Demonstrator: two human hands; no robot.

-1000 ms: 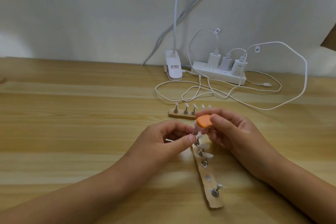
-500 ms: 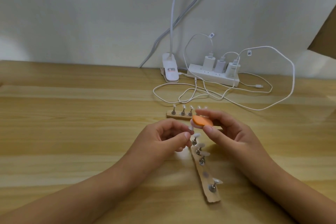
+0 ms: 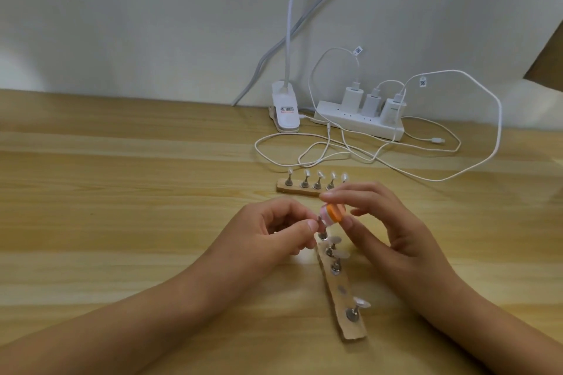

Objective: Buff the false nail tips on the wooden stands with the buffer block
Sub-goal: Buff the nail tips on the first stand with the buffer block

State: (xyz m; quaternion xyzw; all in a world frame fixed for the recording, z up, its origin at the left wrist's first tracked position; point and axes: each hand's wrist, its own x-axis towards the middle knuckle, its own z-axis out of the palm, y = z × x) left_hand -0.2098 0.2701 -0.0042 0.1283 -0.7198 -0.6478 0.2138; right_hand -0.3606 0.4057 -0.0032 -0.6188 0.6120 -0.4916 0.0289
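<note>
Near the middle of the worktop [image 3: 122, 192], the left hand [image 3: 274, 230] is pinching in a tight thumb-and-forefinger grip the end peg [image 3: 321, 231] of the near wooden stand [image 3: 342, 295], while the right hand [image 3: 390, 225] is holding the orange buffer block [image 3: 426, 213] in a closed fingertip grip against that peg's top.

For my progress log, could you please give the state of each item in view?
buffer block, pinched by the right hand
left hand, pinching a nail holder by its stem
near stand, four holders seated, one spot empty
far stand, five tips upright, untouched
power strip, three chargers plugged in
loose cable end, unplugged
</note>
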